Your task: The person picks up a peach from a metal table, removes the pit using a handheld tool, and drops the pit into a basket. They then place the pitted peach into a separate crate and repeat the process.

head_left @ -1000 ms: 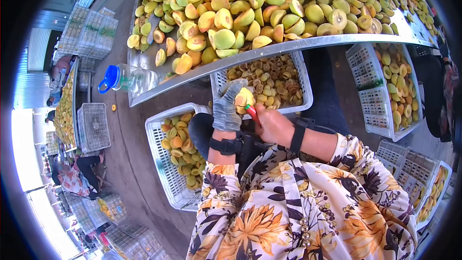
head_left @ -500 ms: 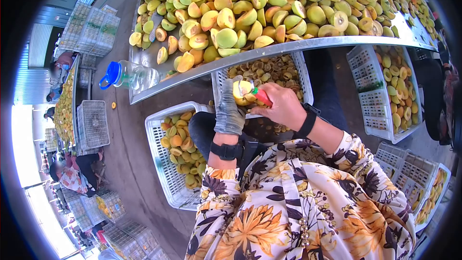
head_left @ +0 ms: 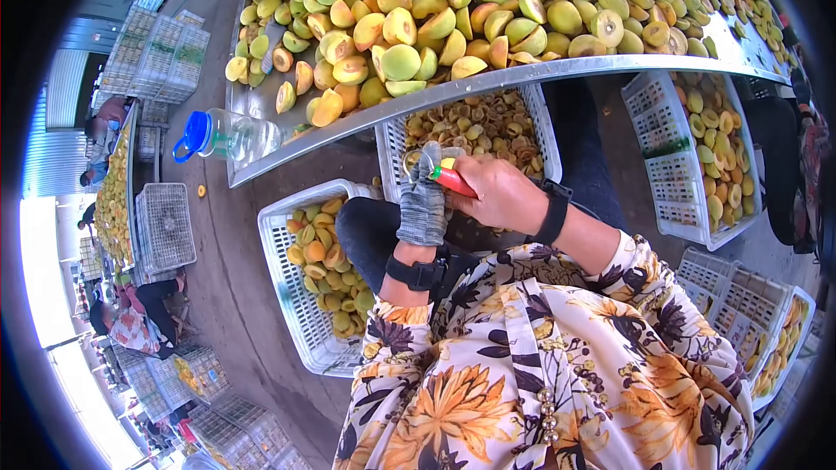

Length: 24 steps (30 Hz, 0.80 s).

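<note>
My left hand (head_left: 423, 202), in a grey knit glove, has its fingers closed round a piece of yellow fruit (head_left: 448, 164), which is mostly hidden by both hands. My bare right hand (head_left: 498, 193) grips the red and green handle (head_left: 455, 181) of a small tool; a thin curved metal loop shows beside the gloved fingers. Both hands meet above a white crate (head_left: 550, 141) of small brownish fruit pieces. Halved yellow-green fruits (head_left: 401, 62) are heaped on the metal table (head_left: 514, 75) beyond them.
A clear bottle with a blue cap (head_left: 233, 136) lies on the table's left corner. White crates of fruit stand at left (head_left: 300, 331) and right (head_left: 666, 157). Stacked crates (head_left: 165, 226) and a seated person (head_left: 139, 322) are at the far left.
The gloved fingers have closed further over the fruit, and my right hand with the tool has moved slightly left against them. The cut face of the fruit is now largely covered.
</note>
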Motion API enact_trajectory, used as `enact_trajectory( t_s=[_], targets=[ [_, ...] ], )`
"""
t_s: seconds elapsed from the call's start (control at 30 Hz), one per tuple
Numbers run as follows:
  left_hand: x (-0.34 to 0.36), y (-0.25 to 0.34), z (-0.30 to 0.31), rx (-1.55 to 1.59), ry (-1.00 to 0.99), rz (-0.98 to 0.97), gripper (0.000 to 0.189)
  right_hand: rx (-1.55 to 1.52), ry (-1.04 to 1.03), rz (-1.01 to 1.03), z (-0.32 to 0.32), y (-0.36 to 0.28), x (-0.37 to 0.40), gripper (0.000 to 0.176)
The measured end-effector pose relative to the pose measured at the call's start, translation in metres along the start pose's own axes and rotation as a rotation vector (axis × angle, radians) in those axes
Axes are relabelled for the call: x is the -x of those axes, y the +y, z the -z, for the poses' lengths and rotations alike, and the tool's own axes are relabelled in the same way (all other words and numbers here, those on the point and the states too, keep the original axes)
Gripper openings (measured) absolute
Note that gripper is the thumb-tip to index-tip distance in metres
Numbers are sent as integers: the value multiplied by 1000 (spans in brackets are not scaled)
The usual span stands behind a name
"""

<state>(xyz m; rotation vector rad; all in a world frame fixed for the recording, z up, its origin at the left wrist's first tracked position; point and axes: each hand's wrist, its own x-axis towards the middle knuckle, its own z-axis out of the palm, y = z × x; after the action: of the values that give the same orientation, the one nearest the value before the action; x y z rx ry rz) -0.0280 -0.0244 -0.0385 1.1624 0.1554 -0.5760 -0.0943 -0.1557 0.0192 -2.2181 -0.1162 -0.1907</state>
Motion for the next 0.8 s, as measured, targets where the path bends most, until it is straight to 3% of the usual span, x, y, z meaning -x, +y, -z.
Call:
enact_trajectory(
  t_s=[0.07,0.13,0.17,0.2,0.23,0.27,0.33,0.37,0.43,0.53,0.67,0.73,0.77,0.8],
  targets=[
    [-3,1,2,111,-58,69,30,31,15,23,-4,2,1,30],
    [7,13,-4,139,-83,112,31,72,101,-105,-7,8,1,25],
    [14,21,-8,164,-109,155,32,-9,288,-45,3,19,-3,19],
    [17,25,-8,188,-134,200,34,-409,287,-363,8,45,-2,13],
    [17,23,-6,97,-110,139,41,75,411,-233,25,46,-6,12],
    [18,26,-3,101,-99,133,41,161,420,-239,38,52,-4,19],
    [18,37,0,64,-261,286,48,44,363,-182,48,49,-2,28],
    [15,35,1,-5,-321,273,56,-83,283,-204,45,46,-1,33],
    [14,39,-17,-46,-295,284,58,-318,95,-295,38,29,1,39],
    [17,49,-28,-90,-337,293,60,-205,-126,-148,28,12,3,43],
    [11,40,-16,-52,-296,114,59,-231,15,-46,2,24,6,43],
    [21,46,-18,-40,-344,22,60,-846,16,-513,5,14,1,45],
    [17,36,-14,-162,-313,-88,66,-978,83,-522,0,11,1,34],
    [12,25,-10,-163,-311,-87,66,-979,82,-523,-8,8,1,34]
  ],
)
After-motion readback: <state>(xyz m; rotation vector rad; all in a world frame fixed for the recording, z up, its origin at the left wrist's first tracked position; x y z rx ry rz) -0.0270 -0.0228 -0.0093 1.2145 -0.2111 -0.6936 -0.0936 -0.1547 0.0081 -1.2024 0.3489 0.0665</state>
